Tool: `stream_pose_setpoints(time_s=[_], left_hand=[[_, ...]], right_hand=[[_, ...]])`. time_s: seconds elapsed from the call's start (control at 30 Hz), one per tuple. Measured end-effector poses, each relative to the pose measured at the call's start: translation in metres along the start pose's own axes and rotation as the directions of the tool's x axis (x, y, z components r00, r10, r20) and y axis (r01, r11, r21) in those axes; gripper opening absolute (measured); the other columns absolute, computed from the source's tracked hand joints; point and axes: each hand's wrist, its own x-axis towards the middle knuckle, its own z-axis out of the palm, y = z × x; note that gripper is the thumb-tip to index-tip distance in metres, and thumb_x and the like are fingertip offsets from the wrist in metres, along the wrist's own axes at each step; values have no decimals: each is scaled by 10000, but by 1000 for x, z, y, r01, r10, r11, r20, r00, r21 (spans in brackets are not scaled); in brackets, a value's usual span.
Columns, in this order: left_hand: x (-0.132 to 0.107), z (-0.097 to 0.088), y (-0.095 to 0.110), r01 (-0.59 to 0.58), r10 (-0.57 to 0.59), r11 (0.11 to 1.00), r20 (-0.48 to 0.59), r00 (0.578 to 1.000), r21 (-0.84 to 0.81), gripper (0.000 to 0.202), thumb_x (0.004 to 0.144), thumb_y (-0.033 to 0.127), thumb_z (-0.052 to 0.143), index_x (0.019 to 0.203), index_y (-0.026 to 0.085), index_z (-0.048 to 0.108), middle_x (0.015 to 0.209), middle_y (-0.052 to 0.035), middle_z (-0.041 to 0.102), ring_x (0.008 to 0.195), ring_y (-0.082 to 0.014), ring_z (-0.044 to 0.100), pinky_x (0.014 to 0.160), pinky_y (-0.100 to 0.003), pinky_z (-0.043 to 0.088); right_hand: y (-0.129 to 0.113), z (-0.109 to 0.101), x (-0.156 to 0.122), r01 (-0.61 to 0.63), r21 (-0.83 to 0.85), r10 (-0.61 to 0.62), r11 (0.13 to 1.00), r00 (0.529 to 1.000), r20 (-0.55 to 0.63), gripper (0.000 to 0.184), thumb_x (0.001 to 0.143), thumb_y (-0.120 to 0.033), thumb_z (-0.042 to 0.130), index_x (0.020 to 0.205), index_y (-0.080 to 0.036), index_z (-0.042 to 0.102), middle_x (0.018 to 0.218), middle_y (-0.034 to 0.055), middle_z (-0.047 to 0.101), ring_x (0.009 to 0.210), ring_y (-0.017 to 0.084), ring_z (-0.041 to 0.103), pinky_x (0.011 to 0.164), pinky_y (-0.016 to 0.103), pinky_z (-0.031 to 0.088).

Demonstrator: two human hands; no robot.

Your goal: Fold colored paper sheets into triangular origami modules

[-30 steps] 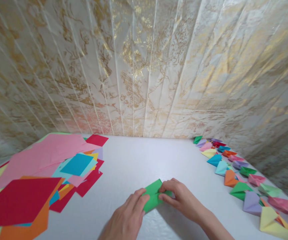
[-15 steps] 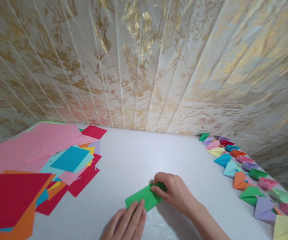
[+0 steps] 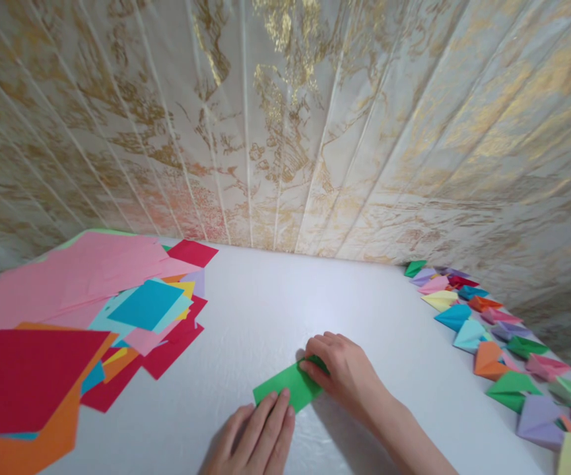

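A green folded paper strip (image 3: 288, 386) lies on the white table (image 3: 285, 310) near its front edge. My left hand (image 3: 255, 439) lies flat with stretched fingers, the fingertips pressing the strip's near left end. My right hand (image 3: 342, 373) has its fingers curled and pressed down on the strip's right end, covering that end.
A loose heap of coloured paper squares (image 3: 67, 336) covers the table's left side, with a large red sheet (image 3: 22, 379) in front. A row of several folded paper pieces (image 3: 493, 336) runs along the right edge. A gold-patterned curtain (image 3: 285, 125) hangs behind the table.
The green paper went from a raised, partly open fold to a flat narrow strip. My left hand slid back toward me to the strip's near end; my right hand stayed on the right end.
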Motion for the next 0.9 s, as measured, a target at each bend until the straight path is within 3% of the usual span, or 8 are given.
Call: stream_pose_setpoints(time_s=[0.2, 0.43, 0.63, 0.9], left_hand=[[2, -2, 0, -45, 43, 992, 18, 999, 119, 380, 1016, 205, 418, 1363, 205, 572, 1357, -42, 641, 1271, -170, 528, 1077, -287, 344], [11, -10, -5, -112, 110, 981, 21, 994, 156, 350, 953, 242, 468, 1239, 176, 659, 1287, -75, 683, 1179, -226, 561, 944, -364, 394], [27, -23, -5, -115, 115, 989, 7, 993, 91, 439, 932, 471, 507, 1177, 160, 697, 1206, -100, 725, 1098, -262, 585, 917, -423, 362], [24, -25, -7, -118, 118, 990, 6, 993, 71, 445, 924, 500, 527, 1182, 181, 698, 1209, -78, 732, 1080, -238, 592, 919, -419, 344]], right_hand=[[-6, -5, 4, -39, -22, 40, 999, 998, 40, 88, 943, -207, 625, 889, -182, 690, 887, 37, 730, 875, 205, 648, 743, 286, 413], [-11, -12, 4, -83, -16, 84, 996, 994, 71, 103, 952, -259, 635, 961, -207, 724, 950, 39, 755, 935, 204, 660, 771, 276, 418], [-11, -13, 2, -103, -8, 104, 995, 992, 74, 116, 963, -287, 629, 980, -216, 719, 973, 37, 752, 960, 208, 649, 784, 278, 403], [-13, -11, -1, -139, 6, 138, 990, 990, 21, 89, 935, -255, 662, 1004, -202, 679, 921, 55, 737, 902, 214, 650, 750, 281, 399]])
